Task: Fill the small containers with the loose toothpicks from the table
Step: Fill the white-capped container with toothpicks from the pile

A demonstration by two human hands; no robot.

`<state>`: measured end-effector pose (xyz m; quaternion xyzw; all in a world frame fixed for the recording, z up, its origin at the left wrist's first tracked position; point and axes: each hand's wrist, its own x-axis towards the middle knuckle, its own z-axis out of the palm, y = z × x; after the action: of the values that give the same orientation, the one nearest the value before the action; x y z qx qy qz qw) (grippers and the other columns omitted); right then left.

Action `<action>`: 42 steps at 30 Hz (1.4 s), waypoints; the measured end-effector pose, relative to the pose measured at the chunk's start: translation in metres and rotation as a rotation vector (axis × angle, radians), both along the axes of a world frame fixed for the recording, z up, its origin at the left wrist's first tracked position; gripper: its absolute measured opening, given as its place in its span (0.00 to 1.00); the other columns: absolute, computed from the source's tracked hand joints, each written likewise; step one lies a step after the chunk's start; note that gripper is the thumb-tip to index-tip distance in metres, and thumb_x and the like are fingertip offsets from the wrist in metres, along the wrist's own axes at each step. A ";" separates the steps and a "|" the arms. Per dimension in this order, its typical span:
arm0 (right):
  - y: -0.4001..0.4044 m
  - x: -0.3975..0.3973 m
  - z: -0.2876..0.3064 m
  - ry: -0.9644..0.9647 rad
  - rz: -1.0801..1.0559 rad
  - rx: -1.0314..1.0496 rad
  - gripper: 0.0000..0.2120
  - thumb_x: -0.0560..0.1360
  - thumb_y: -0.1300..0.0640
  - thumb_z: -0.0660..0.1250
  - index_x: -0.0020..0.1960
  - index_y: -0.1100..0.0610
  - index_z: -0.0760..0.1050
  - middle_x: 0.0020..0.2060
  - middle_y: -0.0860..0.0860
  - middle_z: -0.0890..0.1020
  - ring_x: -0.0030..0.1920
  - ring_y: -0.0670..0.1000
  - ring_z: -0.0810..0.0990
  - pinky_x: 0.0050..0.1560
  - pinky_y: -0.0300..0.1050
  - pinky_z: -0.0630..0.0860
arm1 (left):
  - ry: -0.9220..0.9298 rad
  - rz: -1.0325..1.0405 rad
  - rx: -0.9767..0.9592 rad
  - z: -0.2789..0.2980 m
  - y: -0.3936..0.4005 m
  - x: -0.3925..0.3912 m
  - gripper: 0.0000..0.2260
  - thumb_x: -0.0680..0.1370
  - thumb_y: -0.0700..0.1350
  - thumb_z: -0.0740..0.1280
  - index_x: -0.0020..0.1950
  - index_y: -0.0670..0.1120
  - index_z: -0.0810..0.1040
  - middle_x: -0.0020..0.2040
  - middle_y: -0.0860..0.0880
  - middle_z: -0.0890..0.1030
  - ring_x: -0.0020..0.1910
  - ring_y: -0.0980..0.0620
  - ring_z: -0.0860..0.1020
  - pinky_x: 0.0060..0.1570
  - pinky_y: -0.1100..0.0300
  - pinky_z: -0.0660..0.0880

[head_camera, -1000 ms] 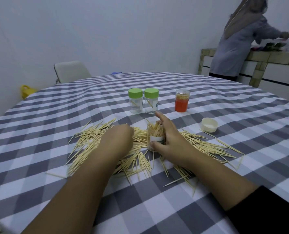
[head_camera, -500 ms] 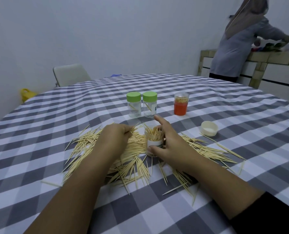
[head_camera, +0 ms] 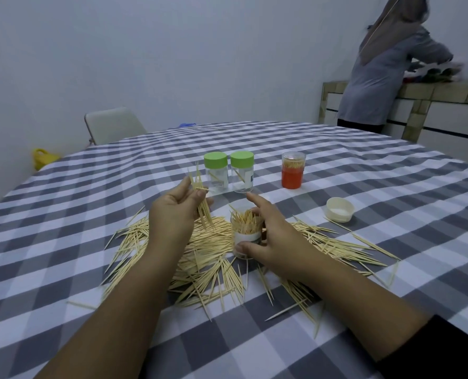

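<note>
Toothpicks (head_camera: pixel 200 258), loose, heaped and scattered across the checked surface (head_camera: pixel 364 187) under and around both forearms. Open container (head_camera: pixel 247 233) upright amid the heap, clear, white label band, crammed with picks standing on end.

Right hand (head_camera: pixel 275 236) wrapped round that container from the right: thumb pressed low on the near wall, forefinger stretched out straight past the rim toward the far jars, remaining fingers hidden behind the container. Grip closed on the container. Forearm angled in from the lower right, dark sleeve at the picture's edge.

Left hand (head_camera: pixel 176 212) raised above the heap, just left of the container, palm turned inward, wrist cocked up. Grip closed on a small bundle of picks (head_camera: pixel 201 199) pinched between thumb and fingers, tips fanning up and down, bundle tilted. Forearm rising from the lower left.

Beyond the hands: two clear jars with green lids (head_camera: pixel 228 170) side by side, touching or nearly so, each showing a pick or two inside. Right of them an orange-labelled jar (head_camera: pixel 293 173), filled. White lid (head_camera: pixel 340 209) lying upturned, well right of the container.

At the far edge, a pale chair (head_camera: pixel 112 125); against the right wall, a standing person (head_camera: pixel 383 72) in grey, back turned, at a tiled counter (head_camera: pixel 424 91).
</note>
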<state>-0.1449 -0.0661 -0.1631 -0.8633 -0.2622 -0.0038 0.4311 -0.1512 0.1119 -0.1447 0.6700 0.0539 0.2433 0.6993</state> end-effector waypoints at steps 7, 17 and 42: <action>0.006 -0.002 -0.002 0.014 -0.018 -0.016 0.46 0.69 0.52 0.75 0.76 0.43 0.48 0.68 0.45 0.66 0.62 0.46 0.71 0.63 0.45 0.71 | -0.106 -0.050 -0.154 0.011 -0.009 -0.003 0.08 0.77 0.38 0.66 0.55 0.45 0.81 0.43 0.49 0.85 0.46 0.51 0.83 0.45 0.55 0.81; 0.013 -0.005 -0.003 0.042 -0.003 0.014 0.48 0.69 0.52 0.75 0.76 0.43 0.46 0.66 0.45 0.67 0.60 0.47 0.74 0.63 0.48 0.73 | -0.180 -0.100 -0.247 0.016 -0.022 -0.005 0.10 0.77 0.37 0.66 0.56 0.45 0.80 0.47 0.49 0.84 0.49 0.49 0.83 0.48 0.56 0.80; 0.005 -0.009 0.008 -0.250 -0.099 0.537 0.12 0.76 0.57 0.66 0.59 0.51 0.78 0.42 0.44 0.78 0.46 0.39 0.78 0.47 0.30 0.72 | -0.057 -0.272 0.035 -0.005 -0.036 -0.007 0.11 0.75 0.39 0.68 0.56 0.45 0.82 0.51 0.51 0.85 0.55 0.56 0.81 0.58 0.59 0.75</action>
<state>-0.1543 -0.0610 -0.1552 -0.7232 -0.2604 -0.2001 0.6076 -0.1582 0.0756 -0.1498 0.6759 -0.0617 0.1660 0.7154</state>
